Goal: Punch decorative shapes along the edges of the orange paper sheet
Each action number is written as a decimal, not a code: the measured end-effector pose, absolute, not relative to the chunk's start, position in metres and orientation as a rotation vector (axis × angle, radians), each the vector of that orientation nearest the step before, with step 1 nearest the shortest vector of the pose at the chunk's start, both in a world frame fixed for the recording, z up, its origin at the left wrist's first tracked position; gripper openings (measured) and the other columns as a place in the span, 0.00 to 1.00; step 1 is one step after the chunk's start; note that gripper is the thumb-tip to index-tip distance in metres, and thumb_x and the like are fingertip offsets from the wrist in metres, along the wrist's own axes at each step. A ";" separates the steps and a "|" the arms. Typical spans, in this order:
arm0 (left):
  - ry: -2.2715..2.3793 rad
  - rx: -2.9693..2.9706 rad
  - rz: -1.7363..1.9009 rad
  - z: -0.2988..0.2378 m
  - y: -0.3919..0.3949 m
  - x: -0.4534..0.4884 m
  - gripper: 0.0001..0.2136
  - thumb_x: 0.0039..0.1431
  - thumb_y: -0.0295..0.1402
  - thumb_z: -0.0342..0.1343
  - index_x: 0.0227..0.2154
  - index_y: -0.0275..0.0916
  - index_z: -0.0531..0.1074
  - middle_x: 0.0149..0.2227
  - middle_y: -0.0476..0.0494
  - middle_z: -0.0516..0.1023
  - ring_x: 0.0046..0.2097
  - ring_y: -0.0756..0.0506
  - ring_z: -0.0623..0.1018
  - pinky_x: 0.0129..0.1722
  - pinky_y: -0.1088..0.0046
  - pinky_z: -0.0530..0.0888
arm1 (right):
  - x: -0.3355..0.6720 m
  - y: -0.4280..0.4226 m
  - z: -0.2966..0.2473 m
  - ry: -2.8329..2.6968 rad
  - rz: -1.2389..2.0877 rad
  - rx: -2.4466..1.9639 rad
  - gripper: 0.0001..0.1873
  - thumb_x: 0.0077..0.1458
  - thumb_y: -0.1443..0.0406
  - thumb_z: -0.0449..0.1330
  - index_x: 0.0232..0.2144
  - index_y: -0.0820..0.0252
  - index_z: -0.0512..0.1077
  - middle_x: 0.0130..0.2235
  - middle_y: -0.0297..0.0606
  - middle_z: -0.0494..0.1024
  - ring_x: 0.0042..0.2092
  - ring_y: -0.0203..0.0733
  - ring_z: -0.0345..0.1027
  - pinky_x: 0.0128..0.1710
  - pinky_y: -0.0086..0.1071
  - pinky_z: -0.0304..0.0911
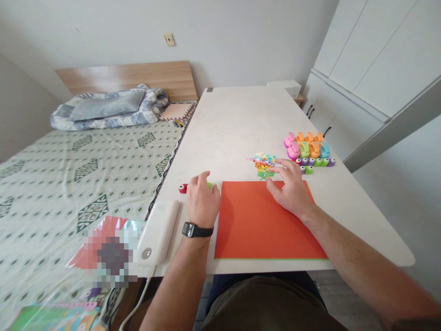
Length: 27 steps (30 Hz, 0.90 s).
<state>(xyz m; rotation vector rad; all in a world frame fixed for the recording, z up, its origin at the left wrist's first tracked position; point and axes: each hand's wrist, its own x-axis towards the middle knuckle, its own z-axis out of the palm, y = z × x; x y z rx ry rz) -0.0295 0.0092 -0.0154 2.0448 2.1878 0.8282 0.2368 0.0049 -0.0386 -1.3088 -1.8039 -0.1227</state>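
On a clock face centred on the one orange sheet of paper (262,225), with twelve pointing away from me, a single heap of tiny coloured bits (263,165) lies at twelve, just past the paper's far edge. My right hand (289,188) is half open above that edge, towards one, fingers spread and fingertips beside the heap; I see nothing held. My left hand (203,200) is partly curled at ten, one watch (197,230) on its wrist. Small red (182,188) and green (210,185) items show either side of it; I cannot tell whether it grips anything.

At one o'clock I count eight big punches (304,149): two pink, four orange, one green, one blue. Just nearer are at least eight small punches (311,162). At nine is one white device (160,230), its faint printing too small to read.
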 end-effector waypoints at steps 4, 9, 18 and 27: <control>2.261 2.034 0.742 -0.016 0.012 -0.038 0.20 0.62 0.29 0.52 0.57 0.38 0.71 0.52 0.33 0.78 0.51 0.35 0.79 0.53 0.57 0.73 | 0.237 0.005 -0.039 -1.809 -0.124 -1.309 0.14 0.56 0.65 0.65 0.46 0.54 0.74 0.56 0.47 0.73 0.60 0.57 0.65 0.62 0.57 0.60; 2.229 2.114 0.577 -0.019 0.015 -0.043 0.19 0.61 0.28 0.51 0.55 0.36 0.72 0.47 0.32 0.81 0.50 0.34 0.80 0.50 0.58 0.74 | 0.237 0.005 -0.040 -1.808 -0.131 -1.302 0.13 0.56 0.64 0.65 0.45 0.54 0.74 0.55 0.48 0.73 0.60 0.57 0.66 0.62 0.57 0.60; 2.221 2.132 0.529 -0.022 0.015 -0.044 0.20 0.61 0.28 0.52 0.55 0.37 0.73 0.49 0.34 0.81 0.50 0.35 0.80 0.47 0.61 0.75 | 0.236 0.005 -0.039 -1.808 -0.122 -1.291 0.14 0.55 0.65 0.65 0.45 0.54 0.74 0.56 0.47 0.73 0.60 0.58 0.65 0.62 0.58 0.60; 2.189 2.166 0.481 -0.026 0.017 -0.042 0.15 0.62 0.27 0.51 0.49 0.38 0.76 0.46 0.35 0.82 0.48 0.36 0.80 0.46 0.61 0.74 | 0.234 0.001 -0.036 -1.821 -0.104 -1.282 0.14 0.56 0.65 0.65 0.46 0.53 0.74 0.57 0.47 0.72 0.61 0.58 0.64 0.63 0.58 0.60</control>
